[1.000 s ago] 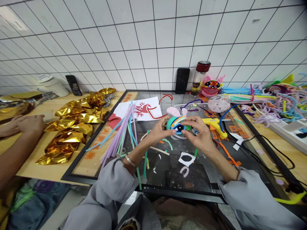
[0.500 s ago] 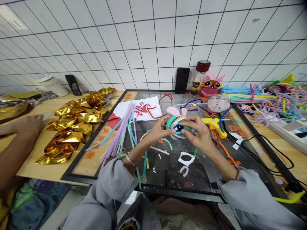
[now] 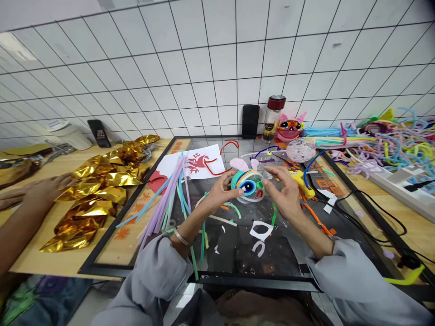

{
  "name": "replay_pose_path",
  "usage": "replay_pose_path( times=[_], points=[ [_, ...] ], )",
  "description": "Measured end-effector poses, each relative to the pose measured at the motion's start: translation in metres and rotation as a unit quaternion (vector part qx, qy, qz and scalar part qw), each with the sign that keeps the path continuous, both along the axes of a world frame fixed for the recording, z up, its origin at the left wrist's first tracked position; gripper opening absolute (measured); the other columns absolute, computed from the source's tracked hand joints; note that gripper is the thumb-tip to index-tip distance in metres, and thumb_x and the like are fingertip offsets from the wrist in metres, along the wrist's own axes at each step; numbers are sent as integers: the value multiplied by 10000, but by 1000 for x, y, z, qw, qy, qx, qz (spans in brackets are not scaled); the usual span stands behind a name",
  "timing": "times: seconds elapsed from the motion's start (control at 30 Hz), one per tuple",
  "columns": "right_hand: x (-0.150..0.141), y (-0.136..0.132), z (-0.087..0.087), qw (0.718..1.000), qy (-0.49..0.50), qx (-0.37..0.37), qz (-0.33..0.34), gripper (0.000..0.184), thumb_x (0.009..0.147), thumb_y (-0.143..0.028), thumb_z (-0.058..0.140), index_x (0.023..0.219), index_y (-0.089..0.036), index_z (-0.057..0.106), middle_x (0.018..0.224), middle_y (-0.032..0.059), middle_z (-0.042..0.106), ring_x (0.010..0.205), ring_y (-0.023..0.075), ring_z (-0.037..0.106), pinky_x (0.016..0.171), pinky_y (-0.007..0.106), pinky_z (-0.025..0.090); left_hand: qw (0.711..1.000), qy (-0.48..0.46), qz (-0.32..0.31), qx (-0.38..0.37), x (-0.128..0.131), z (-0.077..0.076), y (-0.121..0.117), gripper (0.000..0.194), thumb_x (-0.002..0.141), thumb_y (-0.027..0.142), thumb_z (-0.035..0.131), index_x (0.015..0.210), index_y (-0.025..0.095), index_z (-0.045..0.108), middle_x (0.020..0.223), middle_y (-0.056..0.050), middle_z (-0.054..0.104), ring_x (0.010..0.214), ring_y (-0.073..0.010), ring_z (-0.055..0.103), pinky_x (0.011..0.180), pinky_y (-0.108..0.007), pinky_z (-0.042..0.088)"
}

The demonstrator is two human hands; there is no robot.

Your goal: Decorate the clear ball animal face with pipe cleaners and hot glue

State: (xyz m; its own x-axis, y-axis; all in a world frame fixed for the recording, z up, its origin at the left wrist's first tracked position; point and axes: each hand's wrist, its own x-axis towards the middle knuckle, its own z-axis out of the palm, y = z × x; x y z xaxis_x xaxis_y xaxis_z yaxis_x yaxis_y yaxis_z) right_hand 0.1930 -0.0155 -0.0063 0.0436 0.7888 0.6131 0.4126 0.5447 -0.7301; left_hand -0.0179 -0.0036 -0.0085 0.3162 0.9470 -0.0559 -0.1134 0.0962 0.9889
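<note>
A round pipe-cleaner animal face [image 3: 255,184] with pink ears, a big blue eye, a green nose and a red mouth is held up over the glass-topped black frame. My left hand [image 3: 221,194] grips its left side, thumb on the front by the eye. At the face's right edge, my right hand [image 3: 283,192] has thumb and fingers apart; whether the tips touch it I cannot tell. Below lie a white paper piece with an oval hole [image 3: 252,232] and a pale curved strip [image 3: 259,248]. Beyond my right hand rests a yellow glue gun [image 3: 303,184].
Pastel pipe cleaners [image 3: 159,213] and paper with a red cut-out [image 3: 211,158] lie left; gold foil [image 3: 102,192] and another person's hand [image 3: 50,192] are farther left. A bottle [image 3: 272,120], phone [image 3: 250,121], finished face [image 3: 290,128] and power strip [image 3: 401,185] stand around.
My right hand has let go of the eye and shifted right, uncovering the eye, nose and mouth. The view has tilted slightly. The other person's hand has moved a little.
</note>
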Motion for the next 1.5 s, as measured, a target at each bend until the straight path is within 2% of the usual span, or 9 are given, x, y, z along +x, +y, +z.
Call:
replay_pose_path(
  times=[0.1,0.23,0.37,0.47,0.63,0.8,0.93,1.17,1.5],
  points=[
    [6,7,-11,996,50,-66,-23,353,871,-446,635,1141,-221,669,1082,92,677,1007,249,635,912,448,516,1000,3,-2,3,-1,1,1,781,611,364,886,1263,174,502,1236,-125,648,1135,-273,609,938,-365,488],
    [7,12,-23,984,93,-154,12,468,878,-571,587,1193,-231,648,1191,116,699,1082,279,652,967,509,505,1000,13,-5,-7,-3,2,1,772,615,360,882,1271,184,513,1266,-131,645,1162,-290,602,924,-367,498],
    [3,11,-27,972,121,-195,46,528,852,-611,613,1231,-245,633,1274,125,681,1195,292,623,1071,558,437,1000,17,-9,-8,-5,3,2,774,617,352,881,1282,188,521,1316,-138,621,1200,-298,585,946,-376,492],
    [0,12,-29,961,156,-215,72,542,823,-614,649,1234,-263,628,1266,115,690,1202,281,632,1080,555,445,1000,18,-17,-1,-7,3,3,745,615,367,882,1261,199,553,1348,-136,605,1185,-294,592,950,-379,489],
    [-1,11,-25,958,180,-207,91,504,801,-583,685,1198,-276,644,1257,97,698,1203,272,639,1059,521,485,1000,-6,-12,2,-8,-5,6,779,597,347,901,1275,203,544,1421,-151,543,1167,-286,599,954,-381,490],
    [-1,6,-16,962,194,-167,98,483,797,-525,715,1195,-261,640,1298,99,670,1238,263,609,1078,481,473,995,-76,-3,59,-5,-17,10,830,593,326,907,1308,213,501,1458,-145,497,1244,-276,551,1015,-375,467],
    [1,7,-18,963,197,-153,102,461,792,-486,730,1188,-264,646,1282,92,671,1215,261,615,1054,472,491,994,-71,6,77,-5,-20,12,847,580,352,913,1314,212,514,1427,-146,515,1273,-294,532,1046,-409,455],
    [2,10,-28,963,190,-164,99,428,783,-399,720,1183,-267,643,1246,91,684,1181,253,629,1008,465,514,995,-69,-23,76,-8,-23,18,859,542,335,930,1307,206,562,1475,-153,488,1315,-322,505,1077,-444,437],
    [4,11,-20,942,242,-206,109,454,638,-226,684,1090,-245,649,1111,75,723,1102,259,648,972,468,512,998,-59,-18,32,-18,-31,25,911,515,327,938,1335,210,559,1544,-175,410,1344,-349,486,1070,-464,437]
  ],
)
